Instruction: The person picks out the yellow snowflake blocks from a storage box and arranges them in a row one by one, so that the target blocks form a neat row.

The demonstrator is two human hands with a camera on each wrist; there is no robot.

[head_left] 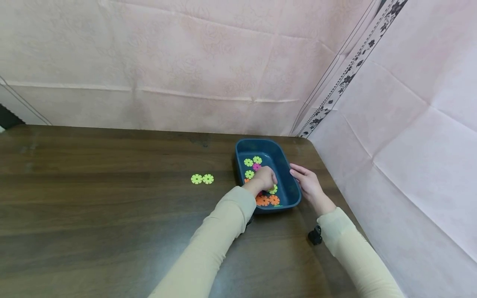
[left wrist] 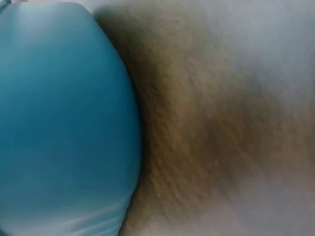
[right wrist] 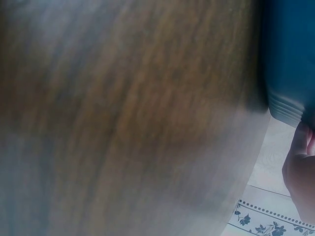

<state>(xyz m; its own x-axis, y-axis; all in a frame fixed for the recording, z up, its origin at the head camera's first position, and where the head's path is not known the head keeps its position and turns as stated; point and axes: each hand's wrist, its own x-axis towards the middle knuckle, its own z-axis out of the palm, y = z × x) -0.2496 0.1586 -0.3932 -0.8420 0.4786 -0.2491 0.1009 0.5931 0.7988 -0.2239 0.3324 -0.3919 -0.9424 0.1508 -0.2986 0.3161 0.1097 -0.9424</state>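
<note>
Cream sleeves (head_left: 208, 244) lie nearest. Left hand (head_left: 264, 176) is inside the blue tray (head_left: 266, 148) among flower discs (head_left: 274, 200), grip hidden; right hand (head_left: 310, 185), fingers nearly straight, touches it at three o'clock. Light bracing could let the tray slide.

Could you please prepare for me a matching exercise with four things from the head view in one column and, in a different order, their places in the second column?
Things
1. Left hand
2. Right hand
3. Leftmost pair of yellow-green, flower-shaped pieces
4. Brown wooden table

Places
A. Beneath the dark blue, round-cornered tray
B. At the tray's right rim
C. Inside the tray
D. Outside the tray, to its left

Pairs: 1-C; 2-B; 3-D; 4-A
</note>
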